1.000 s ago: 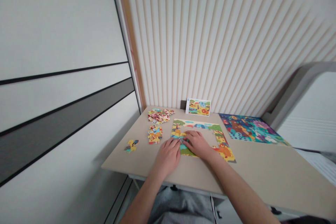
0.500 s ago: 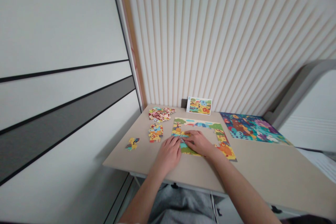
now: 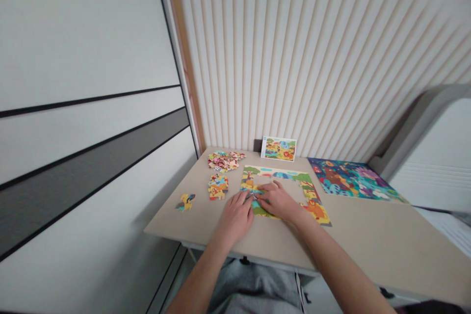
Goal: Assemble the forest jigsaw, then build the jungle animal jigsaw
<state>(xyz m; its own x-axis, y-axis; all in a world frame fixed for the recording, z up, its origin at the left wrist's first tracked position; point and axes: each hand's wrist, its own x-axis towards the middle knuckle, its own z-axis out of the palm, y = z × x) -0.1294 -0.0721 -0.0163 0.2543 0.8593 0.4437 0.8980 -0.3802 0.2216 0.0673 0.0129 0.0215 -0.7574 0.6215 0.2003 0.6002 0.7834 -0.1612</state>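
Observation:
A jigsaw puzzle lies on the table, its border joined around a bare middle. My left hand rests at its lower left, fingers stretched forward and the tips on the puzzle's left side. From the right, my right hand reaches over the lower border. Its thumb and fingers close on a small puzzle piece right beside the left fingertips. That piece is mostly hidden by the fingers. Green and blue parts of the puzzle show under and around the right hand.
A heap of loose pieces lies at the back left. In front are a joined cluster and a smaller yellow cluster. A picture card leans near the ribbed wall. A dark blue finished puzzle lies to the right.
The fingers of my right hand have bent and lifted slightly, drawing back toward me. My left hand has barely moved, and the clusters lie as before.

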